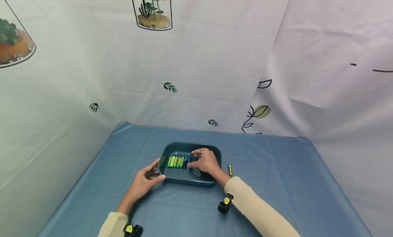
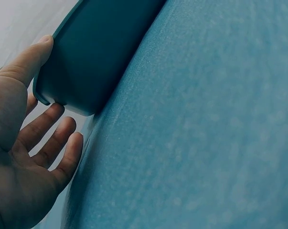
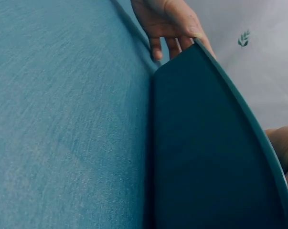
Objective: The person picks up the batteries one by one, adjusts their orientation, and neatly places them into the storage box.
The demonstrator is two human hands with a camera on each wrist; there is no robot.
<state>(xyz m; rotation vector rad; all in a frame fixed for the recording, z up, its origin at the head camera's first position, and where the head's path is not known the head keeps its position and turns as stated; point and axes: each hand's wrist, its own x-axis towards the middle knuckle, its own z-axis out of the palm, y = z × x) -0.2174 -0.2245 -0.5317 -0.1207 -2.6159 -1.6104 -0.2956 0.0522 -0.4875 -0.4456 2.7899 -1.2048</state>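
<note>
A dark teal tray (image 1: 184, 179) stands on the blue cloth. My left hand (image 1: 145, 181) holds its near left corner, with the thumb on the rim and fingers along the side. In the left wrist view the last fingers of this hand (image 2: 38, 138) are spread below the rim. Inside the tray lies a row of green-yellow batteries (image 1: 175, 162), with a black battery with a blue end (image 1: 185, 163) at its right. Just right of that, my right hand (image 1: 206, 161) pinches another dark battery (image 1: 190, 157) between thumb and fingers. The tray wall (image 3: 210, 138) hides most of this hand in the right wrist view.
A single gold and dark battery (image 1: 230, 169) lies on the cloth right of the tray, close to my right wrist. The blue cloth (image 1: 276, 185) covers the table. Behind and beside it hang white printed sheets (image 1: 196, 59).
</note>
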